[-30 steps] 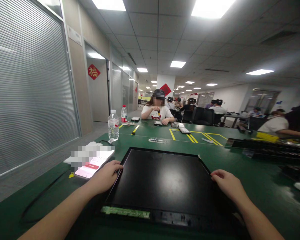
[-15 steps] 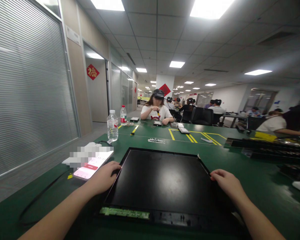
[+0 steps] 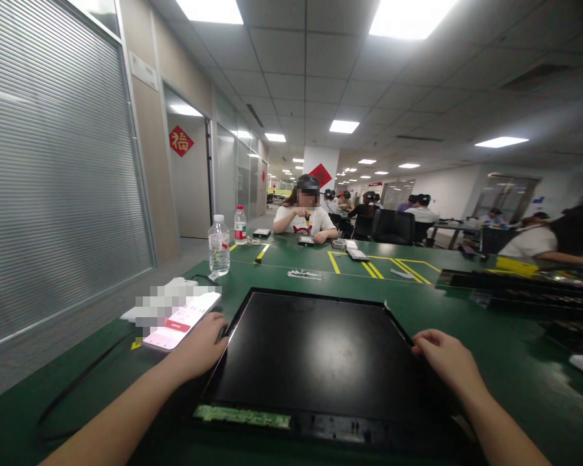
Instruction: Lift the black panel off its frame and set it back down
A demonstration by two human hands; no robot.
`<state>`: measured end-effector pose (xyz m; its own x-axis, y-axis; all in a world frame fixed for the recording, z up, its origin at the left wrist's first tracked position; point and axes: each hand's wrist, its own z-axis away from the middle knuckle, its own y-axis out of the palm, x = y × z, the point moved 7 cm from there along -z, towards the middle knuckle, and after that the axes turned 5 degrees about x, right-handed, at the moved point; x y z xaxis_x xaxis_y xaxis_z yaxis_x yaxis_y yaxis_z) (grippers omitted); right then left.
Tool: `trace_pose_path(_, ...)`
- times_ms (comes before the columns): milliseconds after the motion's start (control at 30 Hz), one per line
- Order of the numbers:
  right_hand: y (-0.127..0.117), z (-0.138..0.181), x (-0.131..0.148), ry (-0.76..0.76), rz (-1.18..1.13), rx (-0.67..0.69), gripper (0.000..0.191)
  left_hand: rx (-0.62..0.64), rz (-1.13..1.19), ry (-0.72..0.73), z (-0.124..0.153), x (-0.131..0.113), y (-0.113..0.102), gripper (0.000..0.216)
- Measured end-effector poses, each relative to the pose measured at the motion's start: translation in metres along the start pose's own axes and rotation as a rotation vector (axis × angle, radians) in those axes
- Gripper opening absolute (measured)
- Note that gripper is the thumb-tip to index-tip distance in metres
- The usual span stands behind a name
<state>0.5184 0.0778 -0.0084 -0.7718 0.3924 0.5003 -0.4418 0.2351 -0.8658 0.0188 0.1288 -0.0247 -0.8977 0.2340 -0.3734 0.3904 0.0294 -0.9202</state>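
A flat black display panel (image 3: 315,356) lies in its thin dark frame before me, with a green circuit board (image 3: 243,415) along its near left edge. My left hand (image 3: 201,346) is at the panel's left edge, thumb and fingers slightly apart and nothing visible between them. At the right edge, my right hand (image 3: 444,356) has its fingers curled and pinched against the frame's rim. The fingertips of both hands are partly hidden. Close to my left hand lies a phone (image 3: 179,323) with its screen lit.
Two plastic bottles, one clear (image 3: 219,249) and one red-capped (image 3: 240,226), stand at the back left of the green table (image 3: 505,388). A co-worker (image 3: 304,217) sits opposite. Dark strip-like parts (image 3: 505,288) are piled at the right. A black cord (image 3: 78,388) lies at the left.
My left hand has shifted slightly left, and my right hand slightly right, both outward from the panel. The panel stays in place.
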Motion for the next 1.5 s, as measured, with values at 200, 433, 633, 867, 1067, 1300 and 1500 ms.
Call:
trace_pose_path(200, 0.001, -0.010, -0.019, 0.071, 0.071, 0.009, 0.031, -0.013, -0.043, -0.022, 0.002, 0.000, -0.003, 0.015)
trace_pose_path(433, 0.023, -0.012, -0.014, 0.011, 0.116, 0.083, 0.036, -0.013, -0.100, -0.037, 0.006, -0.004, -0.006, 0.025)
trace_pose_path(633, 0.024, -0.009, -0.009, -0.009, 0.149, 0.079, 0.035, 0.020, -0.076, 0.010, 0.008, -0.010, -0.011, 0.027)
trace_pose_path(867, 0.025, -0.010, -0.008, -0.006, 0.127, 0.075, 0.037, 0.006, -0.010, -0.010, 0.010, -0.011, -0.018, 0.018)
trace_pose_path(1067, 0.025, -0.010, -0.006, -0.020, 0.123, 0.077, 0.038, -0.007, 0.014, -0.060, 0.011, -0.007, -0.024, 0.019)
trace_pose_path(1300, 0.027, -0.012, -0.009, -0.006, 0.113, 0.092, 0.037, -0.035, 0.150, -0.148, 0.013, 0.002, -0.027, 0.018)
trace_pose_path(1500, 0.027, -0.013, -0.009, 0.000, 0.112, 0.089, 0.038, -0.099, 0.355, -0.224, 0.011, 0.009, -0.029, 0.018)
